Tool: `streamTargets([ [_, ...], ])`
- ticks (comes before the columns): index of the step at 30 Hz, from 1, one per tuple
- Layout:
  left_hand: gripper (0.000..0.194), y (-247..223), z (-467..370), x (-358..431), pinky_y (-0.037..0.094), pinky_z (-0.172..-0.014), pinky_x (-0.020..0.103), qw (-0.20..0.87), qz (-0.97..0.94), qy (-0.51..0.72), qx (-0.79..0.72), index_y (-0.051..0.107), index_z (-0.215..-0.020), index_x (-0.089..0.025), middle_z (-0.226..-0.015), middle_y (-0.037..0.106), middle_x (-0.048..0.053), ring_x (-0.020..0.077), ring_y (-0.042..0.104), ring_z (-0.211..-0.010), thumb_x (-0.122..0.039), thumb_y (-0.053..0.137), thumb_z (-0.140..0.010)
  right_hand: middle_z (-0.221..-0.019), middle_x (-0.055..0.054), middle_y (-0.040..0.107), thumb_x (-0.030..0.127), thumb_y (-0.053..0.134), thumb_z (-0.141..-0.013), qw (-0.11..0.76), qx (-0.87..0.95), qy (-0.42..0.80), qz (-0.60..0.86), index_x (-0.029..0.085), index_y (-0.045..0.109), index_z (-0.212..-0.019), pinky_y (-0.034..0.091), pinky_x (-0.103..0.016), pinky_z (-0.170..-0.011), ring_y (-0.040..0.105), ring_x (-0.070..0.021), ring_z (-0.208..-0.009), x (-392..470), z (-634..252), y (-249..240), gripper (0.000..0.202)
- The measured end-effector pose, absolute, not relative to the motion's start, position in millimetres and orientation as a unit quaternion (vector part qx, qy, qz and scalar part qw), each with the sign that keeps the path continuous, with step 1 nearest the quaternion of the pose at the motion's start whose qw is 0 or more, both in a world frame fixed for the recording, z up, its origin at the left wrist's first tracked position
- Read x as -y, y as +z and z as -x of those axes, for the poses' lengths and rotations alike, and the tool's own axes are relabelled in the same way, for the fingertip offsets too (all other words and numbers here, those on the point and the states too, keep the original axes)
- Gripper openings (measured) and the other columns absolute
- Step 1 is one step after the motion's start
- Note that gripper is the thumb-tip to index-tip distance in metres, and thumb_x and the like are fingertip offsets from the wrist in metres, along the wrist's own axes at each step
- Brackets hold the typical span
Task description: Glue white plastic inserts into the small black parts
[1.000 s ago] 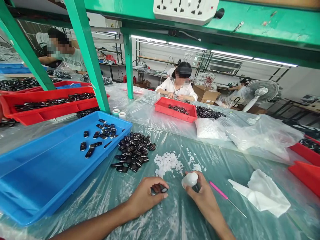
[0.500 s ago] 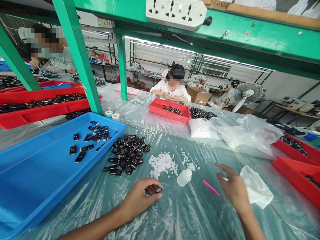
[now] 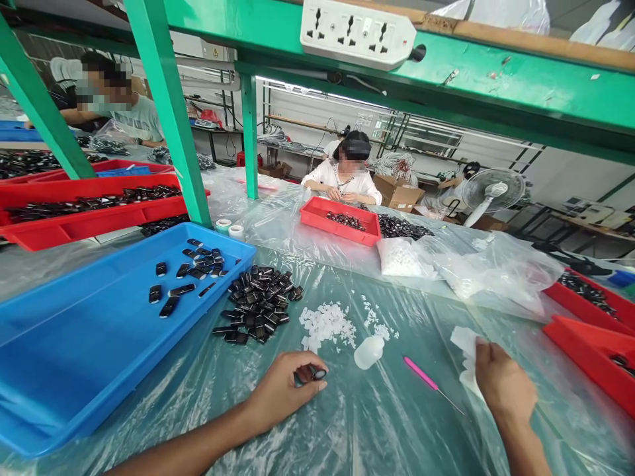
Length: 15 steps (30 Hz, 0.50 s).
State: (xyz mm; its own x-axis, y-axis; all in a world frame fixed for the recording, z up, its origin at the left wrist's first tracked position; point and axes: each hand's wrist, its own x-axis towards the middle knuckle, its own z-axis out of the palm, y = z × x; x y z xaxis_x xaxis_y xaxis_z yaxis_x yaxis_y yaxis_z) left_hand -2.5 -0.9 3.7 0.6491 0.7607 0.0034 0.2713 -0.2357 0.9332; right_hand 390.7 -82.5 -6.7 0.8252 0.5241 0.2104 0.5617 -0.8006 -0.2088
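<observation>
Between the thumb and fingers of my left hand (image 3: pixel 285 390) is a small black part (image 3: pixel 319 374) with a pale round end; the fingers hide most of it. My right hand (image 3: pixel 505 380) is closed on a white cloth (image 3: pixel 466 340), which hangs from the fingers at the right. A pink-handled tool (image 3: pixel 421 373) with a thin metal shaft lies between my hands. Beside it a small white bottle (image 3: pixel 368 352) rests on its side. Behind the bottle lie a heap of small white pieces (image 3: pixel 327 324) and a pile of black parts (image 3: pixel 260 301).
A blue tray (image 3: pixel 99 344) with several black parts takes up the left. Red trays (image 3: pixel 585 357) stand at the right edge, and another red tray (image 3: pixel 317 218) is in front of a co-worker (image 3: pixel 347 175). A green post (image 3: pixel 171 119) rises behind the blue tray.
My right hand has moved right and closed on the white cloth, lifting part of it. My left hand keeps hold of the black part, almost in place. The view has shifted slightly.
</observation>
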Motion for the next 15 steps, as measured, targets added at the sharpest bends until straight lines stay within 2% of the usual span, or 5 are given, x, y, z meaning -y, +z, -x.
streamTargets([
  [2,0.018,4,3,1,0.046,-0.067,0.022,0.510,-0.750,0.240,-0.346,0.066,-0.090,-0.018,-0.085,0.066,0.005,0.0169,0.059,-0.077,-0.030,0.060,-0.077,-0.079,-0.024,0.065,0.055,0.018,-0.086,0.152,0.280,-0.093,0.943,0.014,0.067,-0.096,0.044,-0.046,-0.059,0.063,-0.0422,-0.078,80,-385,-3,0.064],
  [5,0.019,5,3,1,0.046,-0.066,0.022,0.510,-0.751,0.241,-0.343,0.067,-0.090,-0.018,-0.084,0.066,0.005,0.0169,0.059,-0.076,-0.030,0.060,-0.078,-0.076,-0.023,0.066,0.052,0.026,-0.086,0.202,0.284,-0.111,0.931,0.013,0.067,-0.097,0.044,-0.047,-0.061,0.063,-0.0417,-0.078,80,-383,-2,0.057],
  [10,0.019,7,3,2,0.045,-0.065,0.022,0.511,-0.750,0.234,-0.348,0.067,-0.090,-0.018,-0.084,0.066,0.005,0.0169,0.060,-0.076,-0.029,0.060,-0.077,-0.078,-0.016,0.069,0.046,0.043,-0.081,0.350,0.282,-0.126,0.884,0.009,0.066,-0.104,0.049,-0.037,-0.061,0.066,-0.0322,-0.074,81,-376,-3,0.049],
  [13,0.019,7,2,2,0.045,-0.064,0.022,0.509,-0.749,0.237,-0.352,0.067,-0.090,-0.017,-0.082,0.066,0.004,0.0164,0.059,-0.074,-0.030,0.061,-0.077,-0.098,-0.012,0.068,0.040,0.043,-0.082,0.431,0.299,-0.152,0.838,0.012,0.063,-0.110,0.049,-0.031,-0.076,0.065,-0.0251,-0.090,81,-366,-1,0.044],
  [15,0.019,5,2,2,0.045,-0.065,0.022,0.512,-0.746,0.241,-0.351,0.067,-0.090,-0.017,-0.084,0.066,0.005,0.0162,0.059,-0.074,-0.030,0.061,-0.078,-0.103,-0.011,0.066,0.035,0.043,-0.081,0.456,0.318,-0.165,0.814,0.013,0.065,-0.106,0.042,-0.029,-0.091,0.059,-0.0230,-0.103,81,-364,2,0.041],
])
